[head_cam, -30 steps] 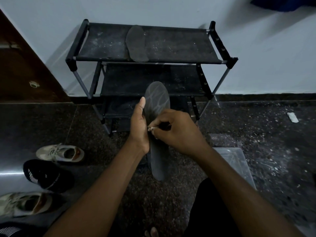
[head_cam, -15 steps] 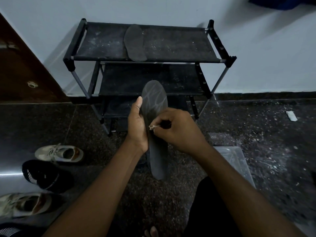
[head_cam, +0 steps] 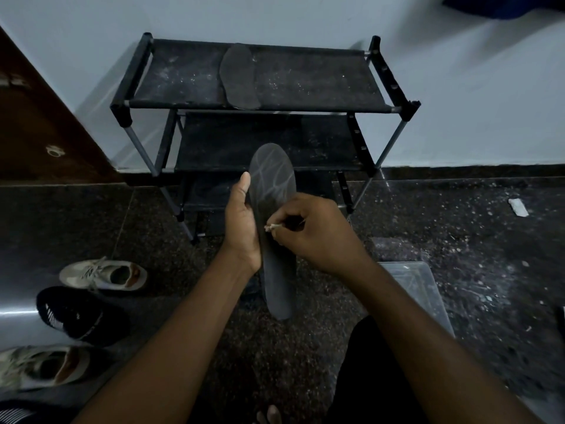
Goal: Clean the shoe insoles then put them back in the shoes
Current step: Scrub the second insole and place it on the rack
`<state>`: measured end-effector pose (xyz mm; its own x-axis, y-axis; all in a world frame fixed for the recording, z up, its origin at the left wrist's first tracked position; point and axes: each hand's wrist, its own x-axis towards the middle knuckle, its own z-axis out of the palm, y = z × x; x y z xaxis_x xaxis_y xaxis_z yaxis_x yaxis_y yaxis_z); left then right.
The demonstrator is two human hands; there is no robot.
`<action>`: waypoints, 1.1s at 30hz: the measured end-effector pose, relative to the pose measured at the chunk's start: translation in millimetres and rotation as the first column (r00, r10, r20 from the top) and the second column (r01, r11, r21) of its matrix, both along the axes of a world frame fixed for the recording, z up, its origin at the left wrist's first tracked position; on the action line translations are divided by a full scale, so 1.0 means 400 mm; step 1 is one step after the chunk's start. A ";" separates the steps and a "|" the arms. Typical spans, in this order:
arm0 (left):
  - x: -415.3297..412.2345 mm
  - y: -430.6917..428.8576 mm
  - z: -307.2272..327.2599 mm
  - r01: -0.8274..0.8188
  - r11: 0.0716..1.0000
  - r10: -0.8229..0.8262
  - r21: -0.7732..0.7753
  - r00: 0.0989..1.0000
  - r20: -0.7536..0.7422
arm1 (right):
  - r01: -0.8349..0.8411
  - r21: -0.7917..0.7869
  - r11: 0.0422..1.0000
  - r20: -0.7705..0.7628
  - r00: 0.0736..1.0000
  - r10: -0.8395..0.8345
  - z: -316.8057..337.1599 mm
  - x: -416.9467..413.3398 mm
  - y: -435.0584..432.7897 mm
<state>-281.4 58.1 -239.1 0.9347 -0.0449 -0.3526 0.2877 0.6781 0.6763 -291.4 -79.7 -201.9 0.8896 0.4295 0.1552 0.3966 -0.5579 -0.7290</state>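
The left hand [head_cam: 243, 228] grips a dark insole [head_cam: 273, 175] by its left edge, thumb straight up along the rim and fingers hidden behind it, holding it upright in the air above the floor [head_cam: 458, 240]. The right hand [head_cam: 318, 234] is curled, pinching a thin pale stick [head_cam: 272, 227] whose tip touches the insole's middle. Beyond them a second insole [head_cam: 239, 76] lies on the top shelf of a black shoe rack [head_cam: 305, 81]. To the left on the floor sit a pale sneaker [head_cam: 102, 275], a black shoe [head_cam: 73, 313] and another pale sneaker [head_cam: 42, 367], and a clear box [head_cam: 419, 289] sits to the right.
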 end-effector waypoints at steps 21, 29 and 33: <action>-0.003 -0.012 -0.002 0.049 0.998 -0.049 -0.032 0.999 -0.005 | 0.145 -0.009 0.989 0.028 0.989 -0.144 -0.014 0.015 -0.008; -0.006 -0.005 0.005 0.046 0.999 -0.046 -0.024 0.999 -0.013 | 0.069 -0.047 0.996 0.014 0.998 -0.069 -0.013 0.009 -0.001; -0.006 -0.011 0.007 0.054 0.999 -0.054 0.001 0.998 -0.025 | 0.165 -0.025 0.986 0.049 0.985 -0.163 -0.017 0.018 -0.005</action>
<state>-283.9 53.8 -236.4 0.9218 -0.0948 -0.3758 0.3409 0.6599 0.6696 -284.1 -81.8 -208.9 0.9404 0.2834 0.1881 0.3314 -0.6390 -0.6942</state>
